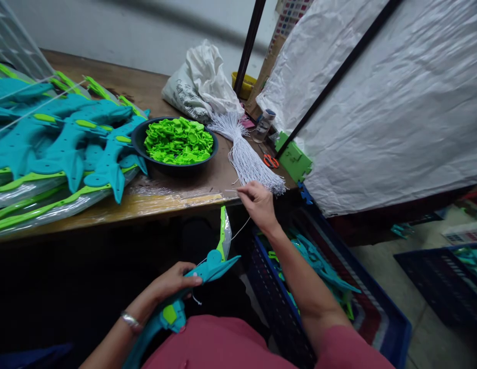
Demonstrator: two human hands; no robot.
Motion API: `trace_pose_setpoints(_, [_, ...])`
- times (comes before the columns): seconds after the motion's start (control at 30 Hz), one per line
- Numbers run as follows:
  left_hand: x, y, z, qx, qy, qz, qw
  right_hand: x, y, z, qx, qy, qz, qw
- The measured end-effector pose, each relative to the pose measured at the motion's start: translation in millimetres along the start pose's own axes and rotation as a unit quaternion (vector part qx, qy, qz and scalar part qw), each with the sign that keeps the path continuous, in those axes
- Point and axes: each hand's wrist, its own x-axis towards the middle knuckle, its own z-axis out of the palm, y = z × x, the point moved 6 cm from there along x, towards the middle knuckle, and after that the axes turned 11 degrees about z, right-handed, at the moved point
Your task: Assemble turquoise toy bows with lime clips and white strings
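Observation:
My left hand [180, 281] is closed round a teal plastic toy bow [213, 269], which lies slanted across my lap. A bright green limb with a clear edge [224, 233] sticks up from the bow's far end. My right hand [258, 202] pinches a thin white string [241, 229] just in front of the table edge. That string runs down toward the bow's green limb, and a short knotted end hangs below my left hand. Close beyond my right hand lies a large bundle of white strings [248, 156] on the table.
A black bowl [173, 169] of green plastic pieces stands on the table [150, 84]. Teal bows [65, 133] are stacked at left. Behind are a white sack [202, 77], a jar [264, 125] and orange-handled scissors [271, 161]. A blue crate [277, 307] with teal parts sits below right.

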Motion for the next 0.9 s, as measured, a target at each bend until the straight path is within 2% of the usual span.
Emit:
trace_pose_setpoints(0.13, [6, 13, 13.9, 0.004, -0.018, 0.018, 1.000, -12, 21, 10, -0.089, -0.027, 0.009, 0.996])
trace_pose_setpoints(0.23, [9, 24, 25.5, 0.053, -0.033, 0.043, 0.997, -22, 23, -5, -0.167, 0.014, 0.019, 0.986])
trace_pose_setpoints(0.37, [15, 29, 26.7, 0.187, 0.006, 0.049, 0.981, -37, 24, -31, -0.259, 0.043, 0.040, 0.964])
trace_pose_setpoints(0.47, [17, 31, 24.8, 0.322, 0.032, 0.036, 0.945, -44, 39, -38, -0.267, 0.038, 0.062, 0.961])
trace_pose_setpoints(0.7, [9, 44, 38.1, 0.431, 0.034, 0.023, 0.901, -48, 70, -16, -0.276, 0.038, 0.059, 0.959])
trace_pose_setpoints(0.9, [7, 44, 40.6, 0.455, 0.039, 0.015, 0.889, -47, 77, -4, -0.308, 0.046, 0.045, 0.949])
